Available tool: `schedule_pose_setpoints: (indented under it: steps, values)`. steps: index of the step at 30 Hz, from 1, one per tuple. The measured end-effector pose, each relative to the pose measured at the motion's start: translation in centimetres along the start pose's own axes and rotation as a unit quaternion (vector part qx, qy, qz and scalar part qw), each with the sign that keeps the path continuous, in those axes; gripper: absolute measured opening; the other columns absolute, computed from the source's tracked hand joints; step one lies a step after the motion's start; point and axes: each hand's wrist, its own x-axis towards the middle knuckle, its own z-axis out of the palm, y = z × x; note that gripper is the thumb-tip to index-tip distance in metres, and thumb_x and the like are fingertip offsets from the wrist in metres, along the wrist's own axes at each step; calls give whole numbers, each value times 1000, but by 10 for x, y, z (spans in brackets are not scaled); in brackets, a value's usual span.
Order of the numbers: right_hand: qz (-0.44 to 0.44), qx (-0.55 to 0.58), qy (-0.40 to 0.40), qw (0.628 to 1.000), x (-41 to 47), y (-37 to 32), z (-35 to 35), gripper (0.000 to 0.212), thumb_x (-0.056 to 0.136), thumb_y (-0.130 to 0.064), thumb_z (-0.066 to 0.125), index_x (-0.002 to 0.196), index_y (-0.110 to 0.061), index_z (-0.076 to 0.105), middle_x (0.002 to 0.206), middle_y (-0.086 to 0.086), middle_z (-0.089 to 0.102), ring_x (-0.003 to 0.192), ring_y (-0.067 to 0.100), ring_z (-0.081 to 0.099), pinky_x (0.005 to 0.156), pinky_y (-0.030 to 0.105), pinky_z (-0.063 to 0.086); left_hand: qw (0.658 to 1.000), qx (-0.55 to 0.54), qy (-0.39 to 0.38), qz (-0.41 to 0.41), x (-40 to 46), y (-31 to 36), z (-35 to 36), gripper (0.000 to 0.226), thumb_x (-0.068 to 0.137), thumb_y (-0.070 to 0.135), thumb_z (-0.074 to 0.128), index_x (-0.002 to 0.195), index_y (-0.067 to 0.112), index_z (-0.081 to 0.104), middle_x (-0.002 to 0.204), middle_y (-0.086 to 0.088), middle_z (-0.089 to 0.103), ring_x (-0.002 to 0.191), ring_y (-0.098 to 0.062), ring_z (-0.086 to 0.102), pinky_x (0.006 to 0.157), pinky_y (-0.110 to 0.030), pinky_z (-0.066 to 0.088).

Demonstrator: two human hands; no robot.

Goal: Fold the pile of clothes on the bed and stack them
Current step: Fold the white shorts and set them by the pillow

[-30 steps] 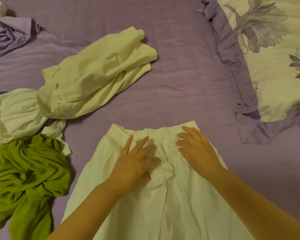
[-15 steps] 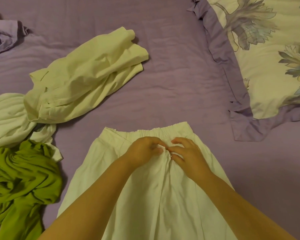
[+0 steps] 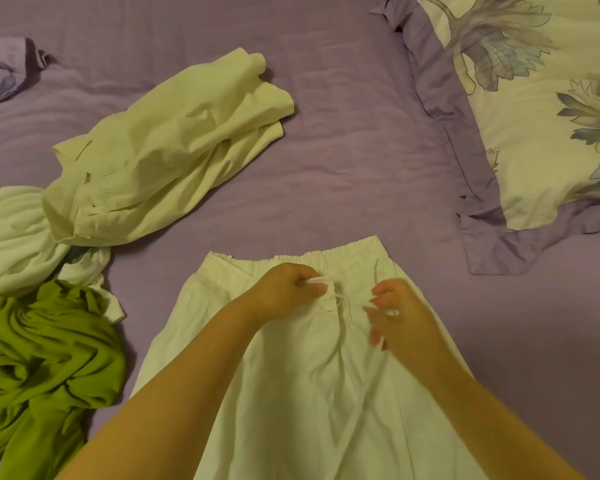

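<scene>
Purple bed (image 3: 343,150); white garment's (image 3: 309,393) hem cut off.

Four garments on one bed (image 3: 343,161): white trousers (image 3: 302,393), pale yellow piece (image 3: 160,157), white piece (image 3: 11,237), green piece (image 3: 39,368). One floral pillow (image 3: 534,116). Two hands: left (image 3: 284,292), right (image 3: 400,320).

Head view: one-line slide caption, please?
Both hands, left and right, pull the drawstring on white elastic-waist trousers laid flat.

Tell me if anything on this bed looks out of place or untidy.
Nothing damaged. The pale yellow garment, white garment and green garment lie crumpled at left, unfolded. Both hands, left hand and right hand, pinch the white skirt drawstring.
</scene>
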Motion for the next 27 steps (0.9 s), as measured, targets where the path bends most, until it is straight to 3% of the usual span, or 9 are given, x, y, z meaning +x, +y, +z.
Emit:
schedule_pose_setpoints:
  steps: [3,6,8,10,14,18,22,24,27]
  values:
    - [-100,-134,33,985,17,-8,-28,18,89,-19,61,81,-35,58,89,-11,60,71,2,57,61,19,45,1000,-6,2,16,-2,2,3,20,93,33,57,88,16,67,78,9,59,69,-6,53,61,-9,41]
    - [-203,-355,42,912,29,-10,-36,12,93,-25,55,96,-29,65,99,-9,56,79,13,56,65,28,44,1000,15,-13,14,-1,4,5,20,83,44,67,93,28,61,88,14,61,80,-6,58,71,-17,47]
    - [-232,-392,45,889,33,-12,-35,15,91,-25,55,101,-24,67,99,-6,59,80,19,59,63,28,44,998,51,-27,6,-1,4,3,35,75,47,74,101,29,58,94,15,60,86,-5,57,74,-22,47]
    - [-255,-396,27,882,35,-16,-31,15,90,-24,57,99,-19,69,96,-1,62,82,23,59,67,32,48,998,60,-36,0,-3,1,-1,35,74,44,76,99,27,61,93,14,61,83,-3,57,72,-21,47]
    - [-355,-434,18,828,31,-12,-14,15,75,-21,78,89,-16,76,93,5,71,84,30,66,72,43,50,995,95,-41,-4,-8,-7,-4,19,77,39,75,69,32,58,69,16,56,63,-2,52,58,-17,38]
    - [-327,-381,-21,864,30,-3,7,24,89,-19,62,113,-18,65,116,-1,64,106,23,57,89,35,39,995,100,-28,-1,-8,-9,-3,21,80,37,72,68,30,57,67,13,55,61,-3,50,57,-17,36]
    - [-337,-368,-55,865,36,-1,18,19,83,-4,64,95,-17,69,118,0,63,109,25,57,89,30,35,996,89,-7,3,-5,-10,-5,13,82,32,72,81,24,62,73,12,58,64,-3,52,59,-16,41]
    - [-314,-377,-55,869,40,0,18,23,84,-6,63,101,-20,71,123,0,60,114,25,52,91,27,30,997,81,-1,5,-4,-8,-5,15,82,29,71,90,19,63,78,10,59,67,-3,54,60,-14,41]
    - [-306,-364,-57,878,46,1,14,24,91,-15,59,109,-24,71,117,0,61,109,22,50,92,27,35,999,45,-21,5,0,-5,-4,14,81,23,72,91,23,61,84,10,61,75,-7,57,65,-16,44]
